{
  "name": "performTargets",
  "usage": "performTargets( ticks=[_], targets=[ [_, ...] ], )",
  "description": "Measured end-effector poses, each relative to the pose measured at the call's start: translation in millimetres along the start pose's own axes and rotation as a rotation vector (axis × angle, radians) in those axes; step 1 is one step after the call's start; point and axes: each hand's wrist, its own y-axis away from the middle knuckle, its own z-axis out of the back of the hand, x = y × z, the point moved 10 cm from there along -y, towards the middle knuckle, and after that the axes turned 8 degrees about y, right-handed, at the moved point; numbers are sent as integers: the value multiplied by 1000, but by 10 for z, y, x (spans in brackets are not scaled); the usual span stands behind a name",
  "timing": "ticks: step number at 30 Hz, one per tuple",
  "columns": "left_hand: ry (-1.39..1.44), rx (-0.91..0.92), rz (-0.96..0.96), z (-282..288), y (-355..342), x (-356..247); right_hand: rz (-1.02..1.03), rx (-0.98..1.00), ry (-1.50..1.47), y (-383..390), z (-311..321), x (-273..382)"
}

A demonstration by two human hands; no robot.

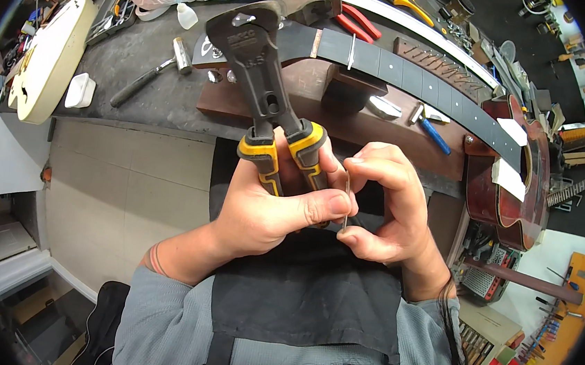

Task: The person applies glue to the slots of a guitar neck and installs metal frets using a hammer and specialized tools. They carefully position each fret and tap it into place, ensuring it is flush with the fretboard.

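My left hand (254, 217) is closed around the yellow-and-black handles of large end nippers (253, 64), whose dark jaws point away over the bench. Its thumb and fingertips also meet a thin, short metal strip (347, 194) that looks like fret wire. My right hand (401, 209) pinches the same strip, its thumb at the near end and its index finger at the far end. Beyond both hands lies a guitar neck with a dark fretboard (429, 87); one bright fret-like strip (351, 51) crosses it near the nut end.
The neck runs right to a red-brown guitar body (479, 192) with white paper on it. A hammer (159, 73), a white tub (81, 90) and a cream guitar body (53, 57) sit left. A slotted wooden block (442, 67) and red-handled pliers (358, 25) lie behind.
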Motion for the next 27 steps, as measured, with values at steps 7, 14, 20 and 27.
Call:
performTargets(
  ticks=[7, 14, 20, 27],
  targets=[
    [-160, 13, -241, 261, -100, -487, -209, -58, 209, -373, 416, -193],
    [-369, -179, -548, 1425, -35, -1845, -338, 137, 610, -714, 765, -733],
    [-613, -679, -483, 2641, 66, -2459, -460, 208, 580, -695, 697, -949],
    [-1043, -962, -370, 3472, 245, -2715, -555, 237, 560, -634, 718, -1030]
  ],
)
